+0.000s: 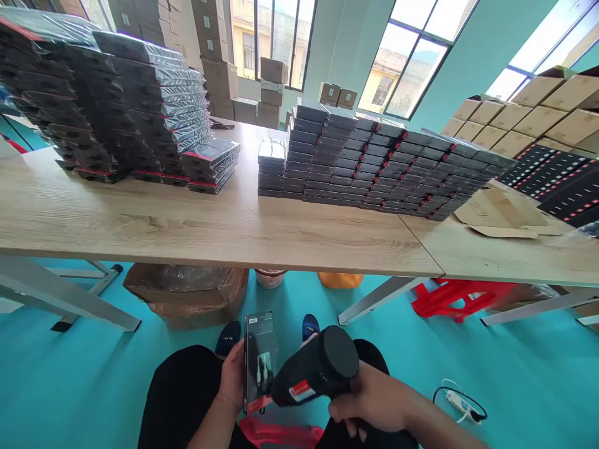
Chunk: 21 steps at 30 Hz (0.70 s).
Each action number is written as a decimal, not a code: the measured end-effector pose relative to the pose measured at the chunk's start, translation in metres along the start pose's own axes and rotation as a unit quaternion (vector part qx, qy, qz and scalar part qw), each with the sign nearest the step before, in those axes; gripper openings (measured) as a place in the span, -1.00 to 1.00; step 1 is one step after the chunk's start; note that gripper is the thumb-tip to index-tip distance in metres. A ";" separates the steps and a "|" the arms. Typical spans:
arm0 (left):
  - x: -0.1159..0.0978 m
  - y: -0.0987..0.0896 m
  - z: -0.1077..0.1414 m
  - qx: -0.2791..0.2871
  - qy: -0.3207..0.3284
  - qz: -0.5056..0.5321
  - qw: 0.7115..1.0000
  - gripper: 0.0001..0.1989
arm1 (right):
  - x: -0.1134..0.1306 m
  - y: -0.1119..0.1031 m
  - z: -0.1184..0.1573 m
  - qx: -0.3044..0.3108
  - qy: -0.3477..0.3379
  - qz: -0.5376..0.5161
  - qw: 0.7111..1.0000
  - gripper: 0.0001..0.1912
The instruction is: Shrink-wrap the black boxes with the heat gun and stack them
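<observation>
Head view has you seated over a turquoise floor (pixel 397 349), with a box (pixel 259 349) upright between your knees, below the near edge of the table (pixel 327 240). Your left hand (pixel 233 377) holds the box by its left edge; the fingers close against that side, though you cannot tell how the hidden fingertips sit behind it. The box is dark, with a picture on its front and a red band at the bottom.

Your right hand (pixel 374 399) has its fingers curled around the handle of a black blower (pixel 318 368), which bears a red and white label. The blower's narrow end points left at the lower right part of the box and overlaps its edge; whether they touch, you cannot tell.

Your slippers (pixel 228 337) show beyond the box, one to each side, and a red seat (pixel 281 430) shows between your legs. On the table, a tall wrapped stack (pixel 126 112) stands to the left and a long stack (pixel 374 162) of dark boxes in the middle, with flat cardboard (pixel 505 212) to the right. Under the table are an open carton (pixel 187 299) and a red stool (pixel 461 298). A power strip (pixel 463 404) lies on the floor to your right.
</observation>
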<state>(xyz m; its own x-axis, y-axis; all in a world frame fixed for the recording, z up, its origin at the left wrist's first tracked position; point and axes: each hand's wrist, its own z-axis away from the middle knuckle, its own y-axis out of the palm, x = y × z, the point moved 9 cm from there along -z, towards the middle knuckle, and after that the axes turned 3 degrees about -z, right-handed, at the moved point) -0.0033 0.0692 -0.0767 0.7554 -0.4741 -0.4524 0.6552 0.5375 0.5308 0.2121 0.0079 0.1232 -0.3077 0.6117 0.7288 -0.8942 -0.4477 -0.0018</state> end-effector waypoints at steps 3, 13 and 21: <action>-0.006 0.003 0.006 -0.009 0.015 -0.012 1.000 -0.82 | 0.000 -0.008 0.002 -0.046 -0.018 -0.019 0.999 -0.93; 0.004 0.024 0.002 0.095 -0.076 0.069 0.990 -0.56 | -0.023 0.027 0.017 -0.037 0.017 -0.159 0.986 -0.38; -0.009 0.017 -0.001 0.091 -0.031 0.098 0.991 -0.56 | -0.056 0.036 0.002 -0.069 0.031 -0.249 0.966 -0.24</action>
<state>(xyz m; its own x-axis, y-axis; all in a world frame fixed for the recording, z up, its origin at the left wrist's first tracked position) 0.0008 0.0831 -0.0641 0.8617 -0.4191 -0.2860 0.4802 0.4916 0.7265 0.1974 -0.0439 0.0835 0.1566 0.7678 0.6212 -0.9699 0.0006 0.2437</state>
